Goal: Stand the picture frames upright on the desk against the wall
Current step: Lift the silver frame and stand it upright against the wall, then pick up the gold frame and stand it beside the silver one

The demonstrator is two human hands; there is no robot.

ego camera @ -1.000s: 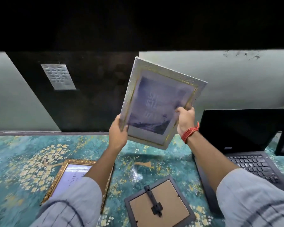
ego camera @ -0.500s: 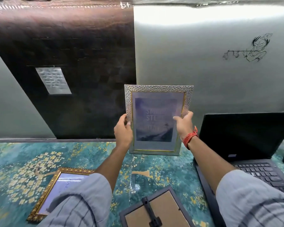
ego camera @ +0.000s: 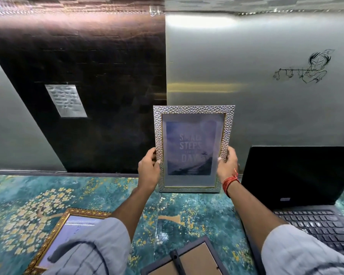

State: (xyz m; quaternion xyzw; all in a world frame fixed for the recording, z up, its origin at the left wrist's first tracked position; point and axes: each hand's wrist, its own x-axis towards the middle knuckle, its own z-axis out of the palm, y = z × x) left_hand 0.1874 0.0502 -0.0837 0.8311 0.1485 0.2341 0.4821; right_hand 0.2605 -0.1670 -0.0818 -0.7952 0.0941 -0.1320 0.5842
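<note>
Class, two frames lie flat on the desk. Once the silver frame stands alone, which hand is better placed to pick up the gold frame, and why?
Probably the left hand. The gold frame lies at the near left, under the left sleeve. The right hand would have to cross the body.

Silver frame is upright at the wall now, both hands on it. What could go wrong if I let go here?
The silver hammered-texture picture frame, gripped by the left hand and right hand, may slide forward on the glossy teal floral desk surface or tip. If it falls, it could hit the open black laptop or the grey face-down frame.
</note>
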